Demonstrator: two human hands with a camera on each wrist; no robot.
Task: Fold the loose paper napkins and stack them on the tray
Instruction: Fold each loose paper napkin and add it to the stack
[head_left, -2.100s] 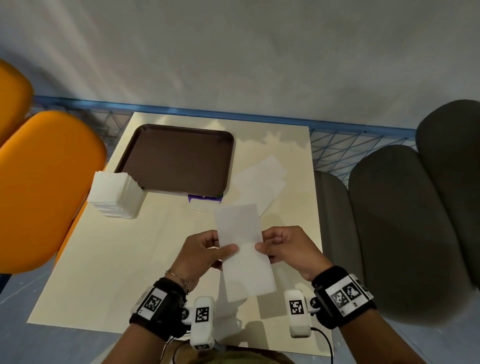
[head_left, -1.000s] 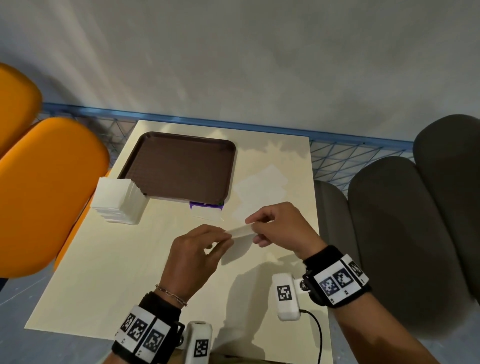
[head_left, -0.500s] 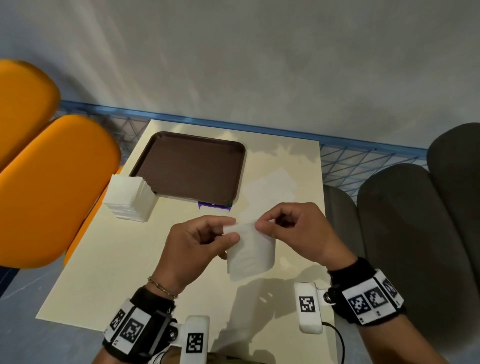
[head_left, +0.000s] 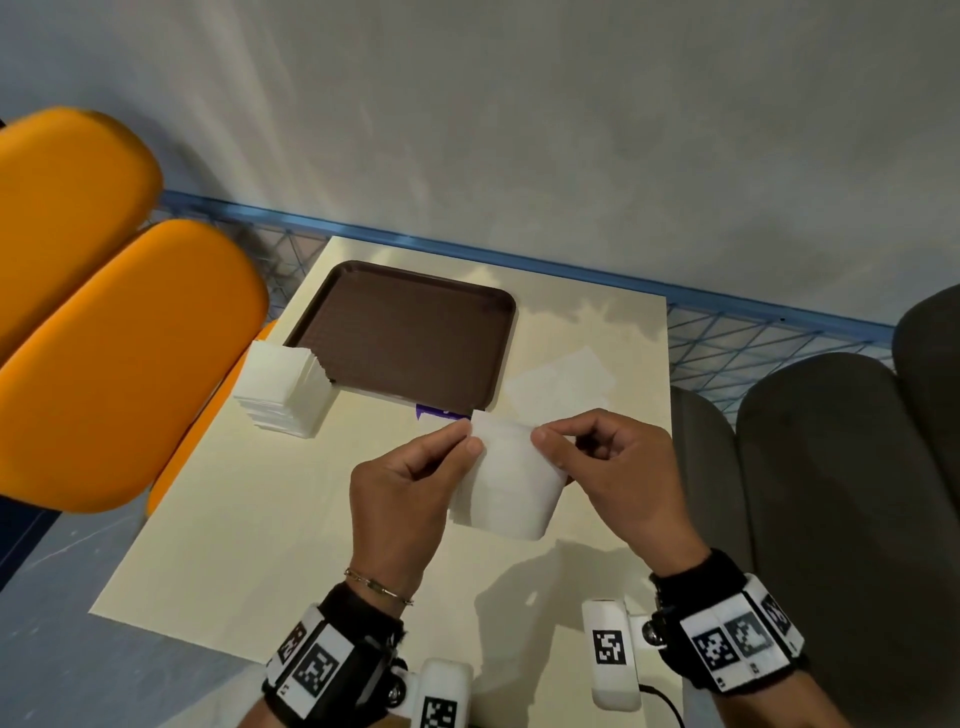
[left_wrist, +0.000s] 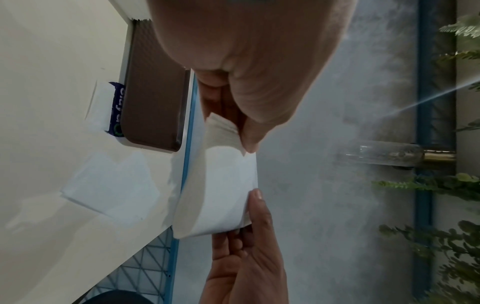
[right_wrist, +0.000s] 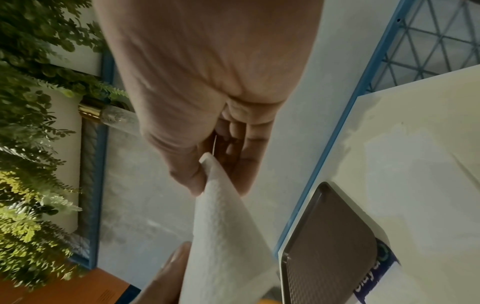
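Above the table (head_left: 249, 519), the left hand (head_left: 400, 499) and right hand (head_left: 618, 478) each pinch a top corner of a folded napkin (head_left: 506, 483) between thumb and fingertips; its side edges are hidden behind them. Beyond lie loose napkins (head_left: 563, 384), faint against the tabletop, a brown tray (head_left: 405, 338) half covering a purple-printed wrapper (head_left: 439, 413), and a napkin stack (head_left: 283, 387) at the tray's left corner.
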